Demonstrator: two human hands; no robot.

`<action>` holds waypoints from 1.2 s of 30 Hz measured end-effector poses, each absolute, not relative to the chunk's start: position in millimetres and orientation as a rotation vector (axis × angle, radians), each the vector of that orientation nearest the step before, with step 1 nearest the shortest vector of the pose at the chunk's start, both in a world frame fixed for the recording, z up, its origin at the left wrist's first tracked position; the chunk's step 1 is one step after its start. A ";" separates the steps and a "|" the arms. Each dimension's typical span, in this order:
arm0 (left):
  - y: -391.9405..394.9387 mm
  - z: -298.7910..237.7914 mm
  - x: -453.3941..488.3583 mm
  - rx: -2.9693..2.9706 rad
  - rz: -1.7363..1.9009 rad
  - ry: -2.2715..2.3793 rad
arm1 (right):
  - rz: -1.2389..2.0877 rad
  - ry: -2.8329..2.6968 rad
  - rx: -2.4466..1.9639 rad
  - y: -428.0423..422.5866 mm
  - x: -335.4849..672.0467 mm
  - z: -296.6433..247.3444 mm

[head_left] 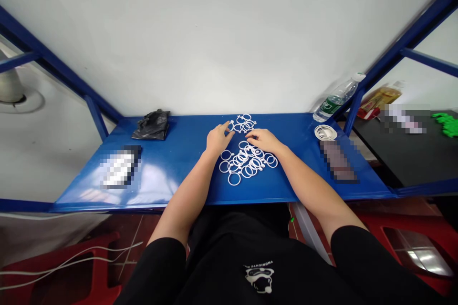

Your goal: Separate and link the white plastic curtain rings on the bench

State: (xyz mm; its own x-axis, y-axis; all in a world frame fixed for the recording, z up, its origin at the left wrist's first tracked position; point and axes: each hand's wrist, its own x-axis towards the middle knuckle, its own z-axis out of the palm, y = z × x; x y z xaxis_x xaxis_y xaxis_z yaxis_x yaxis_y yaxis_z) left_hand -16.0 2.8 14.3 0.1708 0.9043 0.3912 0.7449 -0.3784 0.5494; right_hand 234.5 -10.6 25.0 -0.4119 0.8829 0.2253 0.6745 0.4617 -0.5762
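i've got an upper heap of white plastic rings (243, 124) and a lower heap of rings (246, 164), mid-frame on the blue metal shelf (179, 152). they look light, stiff, thin, likely to snag; i'd take one by its rim. roughly five up top, a dozen-plus below, overlap blocks an exact count. left hand (217, 139) sits loosely open by the upper heap, holding nothing. right hand (264, 140) curves over the lower heap, can't tell if it's gripping.
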 end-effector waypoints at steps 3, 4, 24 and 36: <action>3.8 12.0 -16.4 2.137 0.947 1.578 | 0.547 -2.293 -1.242 -11.0 234.5 26.6; 3.6 11.6 -15.7 2.126 0.924 1.568 | 0.556 -2.324 -1.232 -11.2 234.6 27.4; -3.1 13.4 -8.9 2.458 0.705 1.169 | 0.427 -2.304 -1.380 -16.0 227.6 27.4; -11.0 18.9 1.2 2.549 0.762 1.090 | 0.506 -2.081 -1.179 -24.3 219.0 35.3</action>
